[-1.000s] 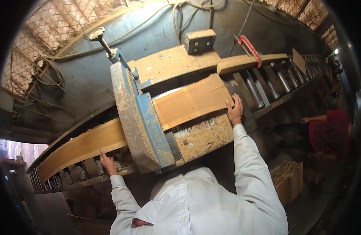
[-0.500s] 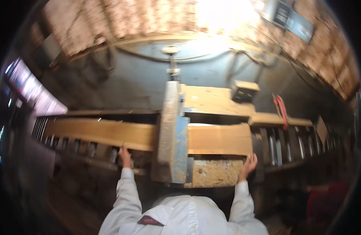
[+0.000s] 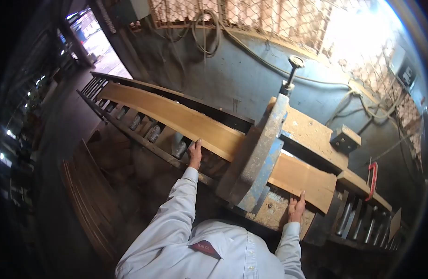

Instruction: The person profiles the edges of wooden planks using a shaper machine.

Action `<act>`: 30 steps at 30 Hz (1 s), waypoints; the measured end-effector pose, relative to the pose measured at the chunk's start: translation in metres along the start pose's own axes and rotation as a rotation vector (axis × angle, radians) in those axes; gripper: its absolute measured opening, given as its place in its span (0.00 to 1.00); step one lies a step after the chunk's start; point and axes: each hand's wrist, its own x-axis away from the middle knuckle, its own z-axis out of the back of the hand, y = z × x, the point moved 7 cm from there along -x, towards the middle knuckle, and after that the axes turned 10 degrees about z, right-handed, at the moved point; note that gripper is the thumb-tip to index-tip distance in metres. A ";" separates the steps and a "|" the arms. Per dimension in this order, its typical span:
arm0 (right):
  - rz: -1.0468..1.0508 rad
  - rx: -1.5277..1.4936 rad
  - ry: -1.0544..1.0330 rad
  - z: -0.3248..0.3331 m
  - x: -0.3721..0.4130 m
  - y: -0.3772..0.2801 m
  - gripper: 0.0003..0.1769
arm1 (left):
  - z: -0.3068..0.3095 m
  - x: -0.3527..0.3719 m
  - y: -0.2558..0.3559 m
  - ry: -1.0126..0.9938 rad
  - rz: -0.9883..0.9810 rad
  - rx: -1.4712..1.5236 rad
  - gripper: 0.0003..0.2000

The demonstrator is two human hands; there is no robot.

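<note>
A long wooden board [image 3: 176, 116] passes beneath the bridge of a blue and grey dust-covered machine [image 3: 258, 160], its shorter part coming out on the right. My left hand [image 3: 194, 154] is closed on the board's near edge, left of the bridge, its lower fingers partly hidden. On the other side, my right hand [image 3: 296, 208] has its fingers closed at the near edge of the short part, just above the sawdust-covered machine table [image 3: 273, 209]. Part of the board is hidden under the bridge.
Roller conveyors [image 3: 153, 132] extend on both sides. A red clamp [image 3: 372, 181] grips a wooden strip at right, near a small dark box [image 3: 346, 138]. Stacked thin boards [image 3: 86, 195] lean at lower left. Cables [image 3: 207, 37] hang along the wall.
The view has turned, so the board now slants down to the right. My right hand has moved from the board's right corner along its near edge toward the machine.
</note>
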 end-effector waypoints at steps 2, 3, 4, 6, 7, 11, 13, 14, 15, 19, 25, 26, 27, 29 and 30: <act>-0.020 -0.002 0.007 0.003 -0.001 0.003 0.25 | 0.001 -0.005 -0.004 -0.005 -0.003 -0.064 0.24; -0.036 -0.001 0.024 0.008 0.000 0.004 0.24 | 0.004 -0.007 -0.008 0.012 -0.016 -0.108 0.25; -0.064 0.027 0.006 0.024 -0.005 0.016 0.23 | 0.003 0.005 0.011 0.036 -0.023 -0.215 0.26; -0.051 0.099 0.038 0.035 0.011 0.007 0.19 | 0.010 -0.021 -0.023 -0.025 -0.049 -0.290 0.27; -0.015 0.149 0.090 0.020 0.039 -0.001 0.18 | 0.017 -0.038 -0.043 -0.026 0.025 -0.620 0.27; 0.095 0.177 0.327 0.071 0.073 -0.026 0.17 | 0.009 -0.023 -0.030 -0.107 0.080 -0.239 0.28; 0.182 0.122 0.392 0.095 0.075 -0.056 0.17 | -0.006 0.008 -0.010 -0.109 0.298 0.041 0.27; 0.211 0.085 0.399 0.106 0.072 -0.074 0.17 | -0.005 0.015 -0.005 -0.112 0.314 -0.047 0.27; 0.233 0.049 0.396 0.115 0.066 -0.092 0.18 | -0.003 0.016 0.000 -0.101 0.325 -0.133 0.28; 0.357 0.020 0.528 0.187 0.027 -0.193 0.15 | -0.009 0.023 0.011 -0.071 0.303 -0.044 0.26; 0.840 0.262 0.609 0.218 0.026 -0.333 0.26 | 0.013 -0.019 -0.010 -0.230 0.407 -0.072 0.16; 0.934 0.397 0.693 0.226 0.032 -0.345 0.28 | 0.016 -0.024 -0.010 -0.257 0.428 -0.055 0.15; 1.063 0.527 0.633 0.219 0.025 -0.340 0.27 | 0.016 -0.030 -0.010 -0.258 0.446 -0.003 0.16; 1.021 0.812 0.431 0.183 0.033 -0.313 0.22 | 0.022 -0.044 -0.012 -0.238 0.459 0.086 0.15; 0.982 0.945 0.322 0.149 0.041 -0.285 0.20 | 0.027 -0.049 -0.013 -0.246 0.471 0.138 0.14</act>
